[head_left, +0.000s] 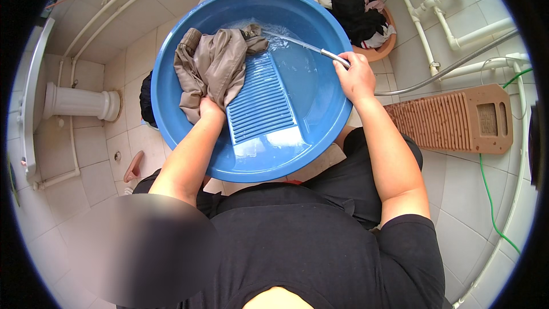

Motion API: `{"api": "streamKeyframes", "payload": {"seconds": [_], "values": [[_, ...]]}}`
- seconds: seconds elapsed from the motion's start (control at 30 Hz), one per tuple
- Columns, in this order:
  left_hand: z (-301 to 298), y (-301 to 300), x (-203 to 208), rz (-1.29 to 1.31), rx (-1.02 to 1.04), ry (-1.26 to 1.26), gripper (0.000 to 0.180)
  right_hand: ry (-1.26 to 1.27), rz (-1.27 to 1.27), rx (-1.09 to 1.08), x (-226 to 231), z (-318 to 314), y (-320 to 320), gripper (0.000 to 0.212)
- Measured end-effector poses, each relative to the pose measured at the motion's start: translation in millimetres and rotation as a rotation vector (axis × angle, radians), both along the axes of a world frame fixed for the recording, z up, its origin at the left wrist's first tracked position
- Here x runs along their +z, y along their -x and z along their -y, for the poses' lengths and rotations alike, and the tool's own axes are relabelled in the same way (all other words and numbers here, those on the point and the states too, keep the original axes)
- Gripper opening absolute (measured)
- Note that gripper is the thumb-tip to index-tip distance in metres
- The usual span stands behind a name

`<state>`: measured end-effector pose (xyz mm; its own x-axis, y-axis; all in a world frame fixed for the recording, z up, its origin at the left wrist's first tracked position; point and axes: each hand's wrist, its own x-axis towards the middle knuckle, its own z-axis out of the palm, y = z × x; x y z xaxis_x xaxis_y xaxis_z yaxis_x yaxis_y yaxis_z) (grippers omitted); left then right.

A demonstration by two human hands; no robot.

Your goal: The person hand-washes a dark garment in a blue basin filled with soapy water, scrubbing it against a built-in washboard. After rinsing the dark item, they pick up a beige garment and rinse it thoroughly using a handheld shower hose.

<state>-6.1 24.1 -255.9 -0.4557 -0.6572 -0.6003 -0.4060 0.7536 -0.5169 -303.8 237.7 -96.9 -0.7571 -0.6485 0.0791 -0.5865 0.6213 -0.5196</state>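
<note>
A large blue basin (171, 28) with a built-in ridged washboard (260, 106) stands in front of me, with water at its far side. A bunched taupe garment (214, 60) lies over the basin's left half and part of the washboard. My left hand (211, 109) is closed on the garment's near end, its fingers mostly hidden by cloth. At the basin's right rim, my right hand (357, 75) grips the metal end of a shower hose (334, 58). From it a stream of water (294, 41) runs leftward into the basin beside the garment's far end.
An orange-brown tub (388, 43) of dark and white clothes (351, 14) stands at the far right. A brown washboard (452, 117) lies right of my arm. White pipes (486, 33) line the wall; a green cord (489, 194) hangs there. A pink slipper (134, 166) is at left.
</note>
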Motion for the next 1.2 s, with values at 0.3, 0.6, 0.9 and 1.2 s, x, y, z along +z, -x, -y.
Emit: {"api": "streamKeyframes", "payload": {"seconds": [0.3,0.6,0.9,1.2], "values": [[2.6,-2.3,-13.6,0.008,-0.021,0.024,0.053,0.000,0.006,-0.007,2.5,-0.3,-0.9,0.020],[-13.4,14.9,45.0,0.023,0.031,-0.032,0.052,0.020,0.004,0.006,2.3,-1.2,-0.6,0.019],[-10.7,14.0,40.6,0.057,0.060,-0.029,0.053,0.024,-0.012,0.015,-0.9,-0.7,1.0,0.019],[-6.1,13.7,33.0,0.109,0.048,-0.049,0.054,0.013,-0.002,0.001,2.1,0.9,0.2,0.018]]}}
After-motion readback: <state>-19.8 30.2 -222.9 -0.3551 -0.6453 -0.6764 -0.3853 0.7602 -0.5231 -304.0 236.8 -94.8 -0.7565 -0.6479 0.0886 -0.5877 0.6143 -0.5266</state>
